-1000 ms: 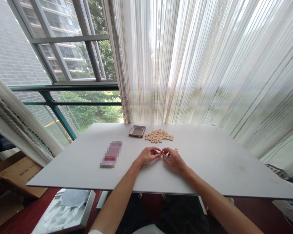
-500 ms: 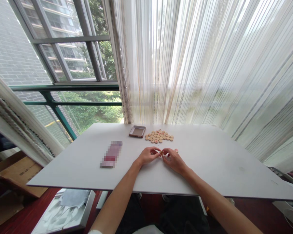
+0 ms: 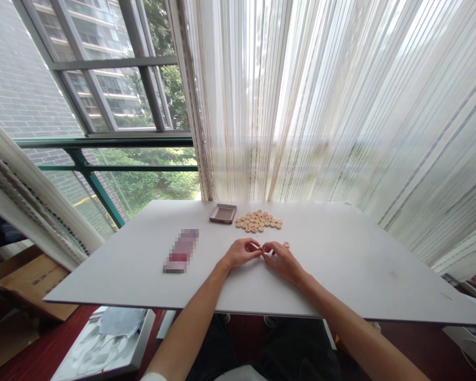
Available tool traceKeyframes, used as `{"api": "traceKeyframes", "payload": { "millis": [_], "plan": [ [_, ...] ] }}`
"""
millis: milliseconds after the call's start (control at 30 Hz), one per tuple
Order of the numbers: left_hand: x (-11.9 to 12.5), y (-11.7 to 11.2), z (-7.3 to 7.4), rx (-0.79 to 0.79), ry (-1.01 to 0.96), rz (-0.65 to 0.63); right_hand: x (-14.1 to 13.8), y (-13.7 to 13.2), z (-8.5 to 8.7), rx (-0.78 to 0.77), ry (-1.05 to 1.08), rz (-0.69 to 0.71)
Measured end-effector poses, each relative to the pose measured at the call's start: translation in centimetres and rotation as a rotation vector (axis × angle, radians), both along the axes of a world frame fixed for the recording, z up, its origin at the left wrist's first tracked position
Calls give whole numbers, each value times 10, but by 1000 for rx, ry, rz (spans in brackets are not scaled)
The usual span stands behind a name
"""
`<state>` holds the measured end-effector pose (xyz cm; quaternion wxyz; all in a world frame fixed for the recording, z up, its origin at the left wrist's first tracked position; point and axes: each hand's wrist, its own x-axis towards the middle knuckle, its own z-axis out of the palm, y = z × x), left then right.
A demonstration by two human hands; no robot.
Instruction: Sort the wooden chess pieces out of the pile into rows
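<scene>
My left hand and my right hand meet near the table's front middle. Between their fingertips is a small round xiangqi piece, pinched from both sides and partly covered by the fingers. Just beyond my right hand's knuckles, another xiangqi piece with a red marking lies flat on the table. Farther back is a loose cluster of several wooden xiangqi pieces; a few show red or dark characters, while many show plain wood.
An open shallow box sits at the table's back, left of the cluster. A blurred-out pinkish rectangular item lies to my left on the white table. Striped curtains hang behind the far edge. Cardboard boxes stand at the lower left.
The piece between my fingertips has turned slightly, so less of its marked face shows. My right hand has shifted a little, uncovering more of the red-marked piece behind it.
</scene>
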<state>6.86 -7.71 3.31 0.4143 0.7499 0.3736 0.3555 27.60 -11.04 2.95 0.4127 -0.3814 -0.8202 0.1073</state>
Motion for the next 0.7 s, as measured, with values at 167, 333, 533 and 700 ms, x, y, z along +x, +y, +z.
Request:
{"api": "traceKeyframes", "payload": {
  "millis": [167,333,533,700],
  "plan": [
    [1,-1,1,-11,-6,25,0,-1,1,1,-19,13],
    [2,-2,1,-18,-24,44,0,0,0,11,-30,12],
    [3,-2,3,-30,-19,42,1,0,0,6,-44,19],
    [3,-3,4,-18,-25,25,0,-1,1,6,-51,-6]
  ]
}}
